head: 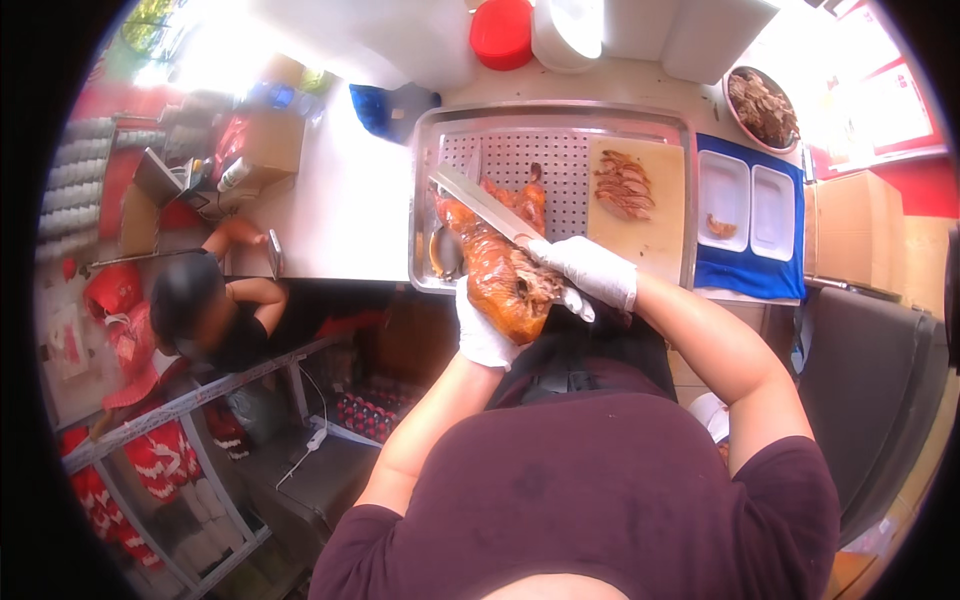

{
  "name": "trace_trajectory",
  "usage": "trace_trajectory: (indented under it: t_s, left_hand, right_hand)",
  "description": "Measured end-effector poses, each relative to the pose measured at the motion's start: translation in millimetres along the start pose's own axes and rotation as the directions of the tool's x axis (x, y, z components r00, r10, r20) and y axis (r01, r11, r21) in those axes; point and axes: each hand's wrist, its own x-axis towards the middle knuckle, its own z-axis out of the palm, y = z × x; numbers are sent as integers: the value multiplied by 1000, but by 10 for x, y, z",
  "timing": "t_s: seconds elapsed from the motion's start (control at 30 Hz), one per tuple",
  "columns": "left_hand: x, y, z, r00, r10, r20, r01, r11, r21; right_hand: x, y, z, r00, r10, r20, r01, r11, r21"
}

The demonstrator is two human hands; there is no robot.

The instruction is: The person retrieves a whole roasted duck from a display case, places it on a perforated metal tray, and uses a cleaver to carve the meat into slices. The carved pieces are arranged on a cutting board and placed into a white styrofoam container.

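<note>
My gloved left hand (480,330) holds a roasted bird (491,274), probably a duck, from below at the near edge of a metal tray. Its skin is glossy brown, and torn pale meat shows on its right side. In my gloved right hand (589,271) is a broad-bladed knife (484,204), its blade slanting up and left above the bird. Another roasted piece (531,202) lies behind the blade on the perforated insert (564,172). Sliced meat (624,186) rests in a row on the cutting board (652,247) at the tray's right.
The steel tray (555,109) has a raised rim. On a blue cloth (750,276) stand two white trays (772,214), the left one holding a small piece. A bowl of meat (761,109) sits far right. At left, a person (247,300) holds a phone (275,253).
</note>
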Motion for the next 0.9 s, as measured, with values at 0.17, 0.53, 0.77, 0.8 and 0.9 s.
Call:
trace_trajectory:
  t_s: [0.17,0.53,0.77,0.8,0.9]
  left_hand:
    - [-29,123,90,985,-65,-160,69,997,20]
    - [-61,120,46,963,-241,-118,172,893,-416]
    - [-93,109,32,985,-144,-96,118,964,-240]
    - [-98,93,18,989,-120,-86,101,976,-193]
    - [-81,-4,-40,997,-33,-76,29,998,-55]
  right_hand:
    - [-238,-129,-359,968,-14,-251,8,1000,-23]
    - [-230,539,-1288,823,-418,-385,-230,376,-898]
    - [-158,600,-1278,719,-582,-380,-254,288,-923]
    - [-153,605,-1273,707,-604,-367,-247,276,-929]
    - [-129,630,-1255,662,-654,-366,-246,272,-930]
